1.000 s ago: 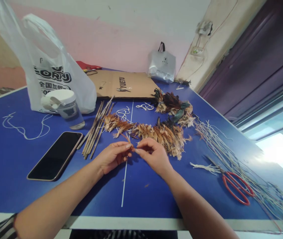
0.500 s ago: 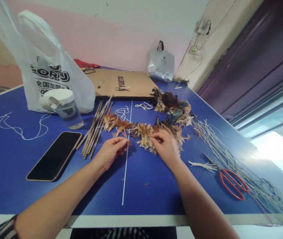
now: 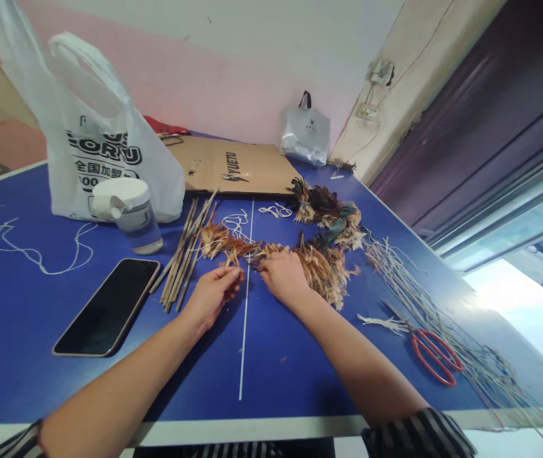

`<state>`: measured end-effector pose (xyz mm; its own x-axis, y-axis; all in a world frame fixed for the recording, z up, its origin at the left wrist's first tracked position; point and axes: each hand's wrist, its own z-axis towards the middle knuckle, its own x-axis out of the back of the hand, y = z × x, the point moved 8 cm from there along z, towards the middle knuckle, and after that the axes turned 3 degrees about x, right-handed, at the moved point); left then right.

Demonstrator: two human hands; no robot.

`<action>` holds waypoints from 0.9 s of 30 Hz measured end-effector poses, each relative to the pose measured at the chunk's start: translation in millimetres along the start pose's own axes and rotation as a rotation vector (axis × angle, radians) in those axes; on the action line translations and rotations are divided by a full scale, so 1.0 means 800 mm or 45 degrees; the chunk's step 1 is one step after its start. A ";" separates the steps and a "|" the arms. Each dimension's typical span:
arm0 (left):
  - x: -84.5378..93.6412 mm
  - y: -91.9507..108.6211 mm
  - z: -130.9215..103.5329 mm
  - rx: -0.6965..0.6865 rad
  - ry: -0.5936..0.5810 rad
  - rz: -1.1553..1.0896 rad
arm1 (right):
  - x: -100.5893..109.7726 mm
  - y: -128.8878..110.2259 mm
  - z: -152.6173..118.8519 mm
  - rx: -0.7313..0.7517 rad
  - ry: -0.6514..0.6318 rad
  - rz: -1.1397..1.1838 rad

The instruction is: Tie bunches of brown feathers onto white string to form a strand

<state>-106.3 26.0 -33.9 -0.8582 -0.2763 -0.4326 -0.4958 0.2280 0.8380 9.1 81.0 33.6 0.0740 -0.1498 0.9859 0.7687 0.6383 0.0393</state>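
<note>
My left hand (image 3: 214, 294) is closed in a pinch on a small bunch of brown feathers (image 3: 233, 256), left of the white table line. My right hand (image 3: 283, 278) lies low over the left part of a heap of tan and brown feathers (image 3: 328, 280). Its fingers are curled down, and the fingertips are partly hidden at the heap's edge, so what they hold is not clear. Looser orange-brown feathers (image 3: 216, 238) spread just beyond my left hand. Dark, glossy feathers (image 3: 321, 205) lie in another bunch behind the heap.
Thin sticks (image 3: 183, 261) and a phone (image 3: 107, 308) lie to the left. Behind them stand a lidded plastic cup (image 3: 140, 222) and a white plastic bag (image 3: 156, 172). Red-handled scissors (image 3: 436, 356) and long strings (image 3: 414, 292) lie to the right. Flat cardboard (image 3: 261, 168) rests at the back.
My right hand has moved left across the feather heap, uncovering its right part. My left hand stays nearly in place, still pinching. The view has shifted slightly.
</note>
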 end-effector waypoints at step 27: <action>-0.041 0.013 -0.018 -0.065 -0.421 0.169 | -0.040 0.011 -0.044 -0.235 -0.702 2.659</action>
<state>-81.8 23.9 -6.1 -0.9156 0.0714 -0.3958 -0.3767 0.1921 0.9062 35.6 64.6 -3.2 0.5454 0.6748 -0.4972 -0.1229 -0.5223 -0.8438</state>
